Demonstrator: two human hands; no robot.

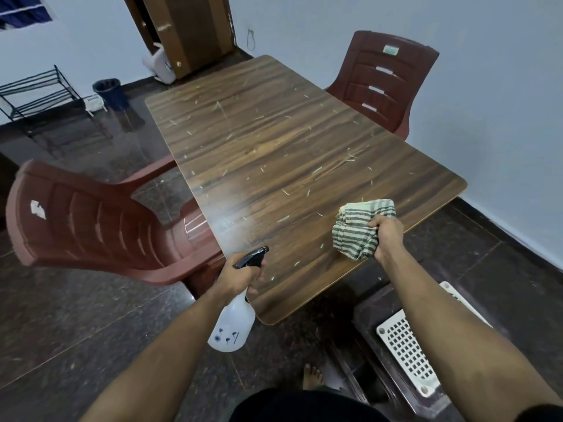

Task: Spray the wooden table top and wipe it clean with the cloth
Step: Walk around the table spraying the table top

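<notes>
The wooden table top (274, 141) stretches away from me, strewn with several pale bits of debris. My left hand (240, 277) grips a white spray bottle (233, 325) by its black trigger head, nozzle pointing over the near left edge of the table. My right hand (388, 236) holds a bunched green-and-white striped cloth (356, 228) just above or on the near right part of the table top.
One dark red plastic chair (91, 226) stands at the table's left side, another (390, 77) at the far right. A white perforated basket (405, 351) lies on a low dark piece at the lower right. A black bin (108, 91) and a metal rack (39, 95) stand by the far wall.
</notes>
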